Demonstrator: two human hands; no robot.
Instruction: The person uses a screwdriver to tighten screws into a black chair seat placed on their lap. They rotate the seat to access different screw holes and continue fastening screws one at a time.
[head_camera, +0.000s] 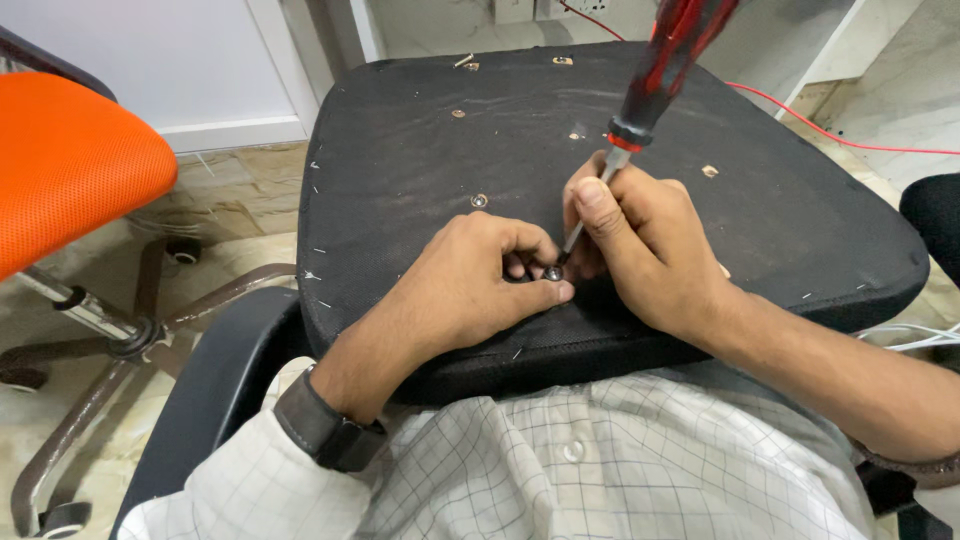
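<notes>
- Lying underside-up across the person's lap, a black chair seat (420, 150) fills the middle of the view, dotted with small metal fittings.
- To the left stands an orange chair (70, 160) on a metal base.
- A red-and-black screwdriver (655, 75) leans over the seat, its tip down at the screw.
- The right hand (640, 245) is closed around the screwdriver's metal shaft.
- The left hand (480, 285) is curled, thumb and fingers pinching beside the screw.
- A small screw (553, 272) sits on the seat between both hands.
</notes>
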